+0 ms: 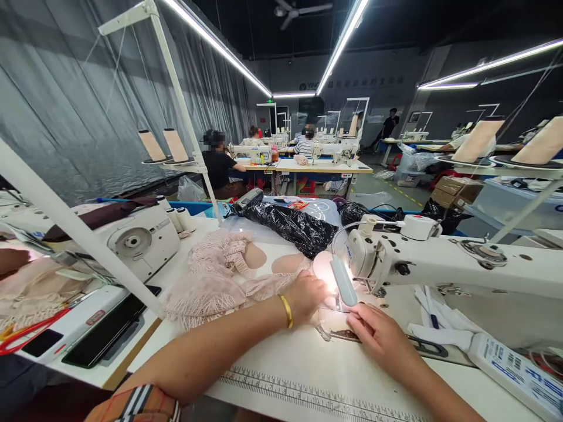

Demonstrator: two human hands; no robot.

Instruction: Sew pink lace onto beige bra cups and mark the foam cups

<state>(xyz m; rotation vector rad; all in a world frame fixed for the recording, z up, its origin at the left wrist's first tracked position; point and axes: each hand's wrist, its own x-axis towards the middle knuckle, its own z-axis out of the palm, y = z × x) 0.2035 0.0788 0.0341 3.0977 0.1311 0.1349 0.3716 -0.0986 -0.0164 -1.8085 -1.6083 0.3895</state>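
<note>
My left hand [308, 293], with a gold bangle on the wrist, lies flat on pale pink lace fabric [220, 275] beside the needle area of a white sewing machine [440, 264]. Its fingers press the fabric under the bright lamp [343, 280]. My right hand [378, 334] rests on the table in front of the needle plate, fingers curled down onto the fabric edge there. The lace piles up to the left on the white table [308, 375], with two beige padded cups [255, 256] showing in it.
A black plastic bag [294, 225] lies behind the lace. Another sewing machine [136, 240] and a black phone [105, 334] are at left. A printed ruler [308, 395] runs along the table's front. Thread cones on stands rise left and right. Other people sit at machines farther back.
</note>
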